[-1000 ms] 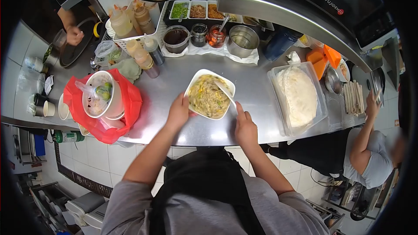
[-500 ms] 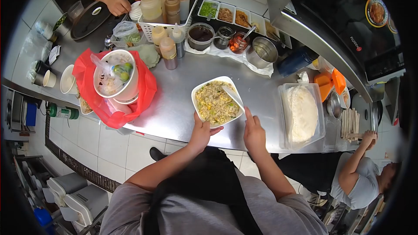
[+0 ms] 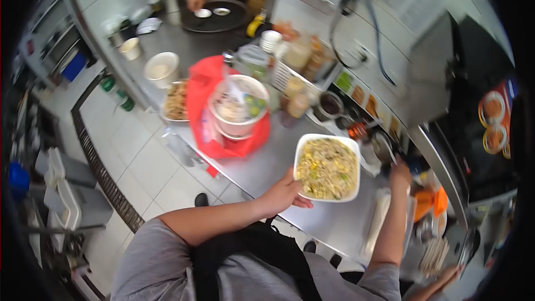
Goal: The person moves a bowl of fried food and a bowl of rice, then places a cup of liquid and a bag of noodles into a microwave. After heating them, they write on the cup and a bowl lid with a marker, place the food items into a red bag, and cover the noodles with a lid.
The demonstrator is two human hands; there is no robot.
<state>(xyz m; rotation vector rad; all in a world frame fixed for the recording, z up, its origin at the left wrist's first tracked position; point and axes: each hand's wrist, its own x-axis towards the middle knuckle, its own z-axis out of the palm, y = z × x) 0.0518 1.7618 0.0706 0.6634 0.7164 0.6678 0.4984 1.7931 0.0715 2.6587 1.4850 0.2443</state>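
A square white bowl (image 3: 327, 168) full of fried rice with yellow and green bits is held over the steel counter. My left hand (image 3: 281, 194) grips its near left side, thumb at the rim. Farther right, my right hand (image 3: 400, 171) is at a metal pot (image 3: 380, 147) at the back of the counter. Its fingers are bent around something slim, probably the white spoon's handle, but blur hides the details. The spoon no longer shows in the rice.
A red bag (image 3: 203, 86) with a white tub (image 3: 237, 128) stands left of the bowl. Sauce bottles (image 3: 298, 53) fill a basket behind. A plastic container (image 3: 379, 220) lies right. A co-worker's hand (image 3: 197, 0) is over a dark tray (image 3: 223, 20); another person's hands (image 3: 450, 275) show lower right.
The view has turned and shifted. My right hand has moved from beside the bowl to the metal pot, and the spoon has left the rice. My left hand still holds the bowl.
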